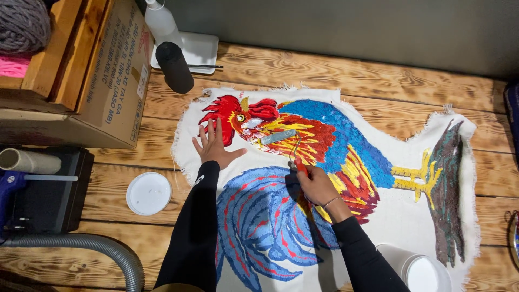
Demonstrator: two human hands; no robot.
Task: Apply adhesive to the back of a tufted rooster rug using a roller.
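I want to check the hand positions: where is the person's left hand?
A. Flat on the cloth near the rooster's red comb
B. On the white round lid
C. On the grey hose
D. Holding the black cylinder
A: the left hand lies spread flat on the rooster cloth, beside the red comb.

cardboard box (111,81) far left with yarn (21,24) on top, black roll (174,67) and spray bottle (161,21) beside it, white lid (148,193) near left, grey hose (92,249), white tub (424,270) near right
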